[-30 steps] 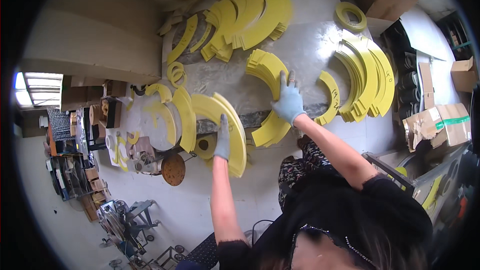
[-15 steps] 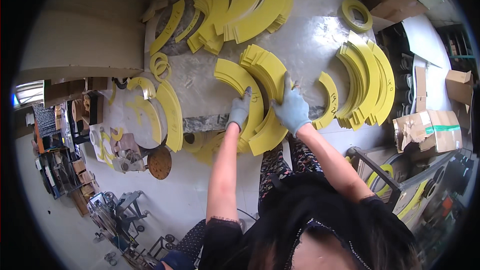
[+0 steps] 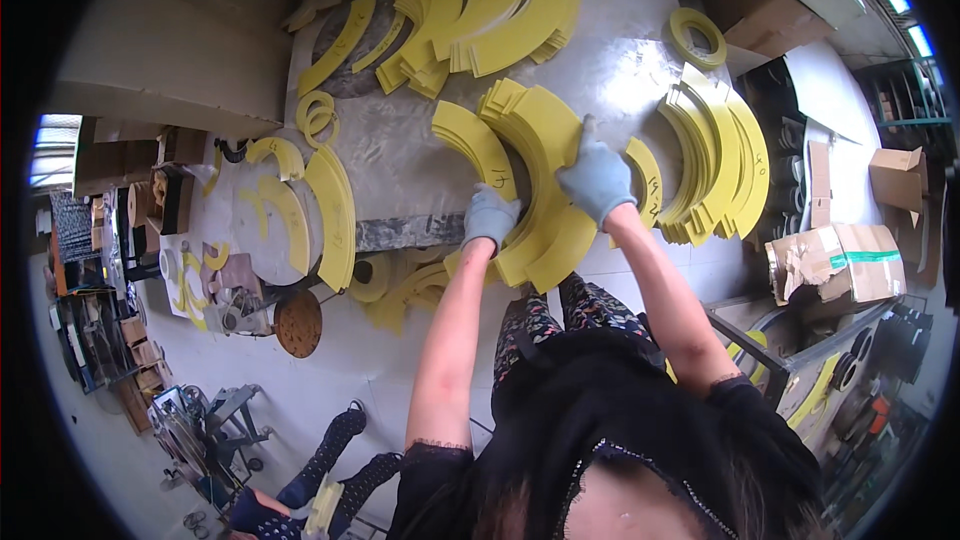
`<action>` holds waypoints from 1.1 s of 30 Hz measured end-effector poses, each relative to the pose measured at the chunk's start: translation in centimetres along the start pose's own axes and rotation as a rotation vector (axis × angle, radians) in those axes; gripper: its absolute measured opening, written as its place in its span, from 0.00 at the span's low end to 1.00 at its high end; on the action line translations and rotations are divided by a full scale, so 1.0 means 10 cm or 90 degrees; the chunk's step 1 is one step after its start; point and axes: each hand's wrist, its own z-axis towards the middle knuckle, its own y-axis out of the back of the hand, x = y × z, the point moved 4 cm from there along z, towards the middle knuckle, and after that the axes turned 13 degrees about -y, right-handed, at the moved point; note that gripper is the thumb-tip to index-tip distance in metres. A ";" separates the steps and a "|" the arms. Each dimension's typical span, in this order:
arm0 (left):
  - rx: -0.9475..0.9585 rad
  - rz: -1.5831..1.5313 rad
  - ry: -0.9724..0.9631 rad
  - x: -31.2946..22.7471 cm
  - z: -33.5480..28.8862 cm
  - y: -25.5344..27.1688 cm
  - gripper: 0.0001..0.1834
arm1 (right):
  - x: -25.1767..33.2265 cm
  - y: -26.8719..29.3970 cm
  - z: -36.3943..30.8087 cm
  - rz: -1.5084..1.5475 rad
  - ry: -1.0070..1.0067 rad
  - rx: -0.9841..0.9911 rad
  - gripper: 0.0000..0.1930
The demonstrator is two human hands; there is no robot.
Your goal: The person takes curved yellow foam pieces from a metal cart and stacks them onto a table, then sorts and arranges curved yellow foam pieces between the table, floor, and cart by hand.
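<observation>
A fanned stack of flat yellow arc-shaped pieces point(image 3: 541, 136) lies at the near middle of the table, its lower end reaching over the front edge. My right hand point(image 3: 598, 178), in a light blue-grey glove, grips the stack's outer right edge with one finger stretched along it. My left hand point(image 3: 491, 216), gloved alike, has its fingers curled at the stack's inner left edge; the fingertips are partly hidden. Just beyond that hand lies a marked yellow arc stack point(image 3: 470, 138). A narrow marked arc point(image 3: 643, 180) lies right of my right hand.
More yellow arc stacks lie at the table's back point(image 3: 480, 15) and right point(image 3: 712, 155). A yellow ring point(image 3: 697, 38) sits at the far right. A torn cardboard box point(image 3: 840, 260) stands right, near a metal frame point(image 3: 745, 340). Another person's legs point(image 3: 325, 450) show lower left.
My left hand has shifted down and turned its fingers toward the middle stack. My right hand keeps to the stack's outer edge. More of the other person has come into view at lower left.
</observation>
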 end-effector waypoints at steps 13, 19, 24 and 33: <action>-0.007 -0.363 -0.195 0.15 -0.54 0.76 0.10 | -0.12 0.01 0.14 0.852 0.079 0.477 0.23; 0.091 -0.572 -0.340 -0.71 -0.84 0.79 0.12 | 0.13 -0.01 0.08 0.965 0.136 0.390 0.25; 0.099 -0.463 -0.446 -0.96 -0.90 0.87 0.14 | 0.24 0.13 -0.07 0.918 0.180 0.352 0.24; -0.039 -0.535 -0.397 -0.79 -0.58 0.97 0.25 | 0.09 0.19 -0.11 0.996 0.084 0.532 0.20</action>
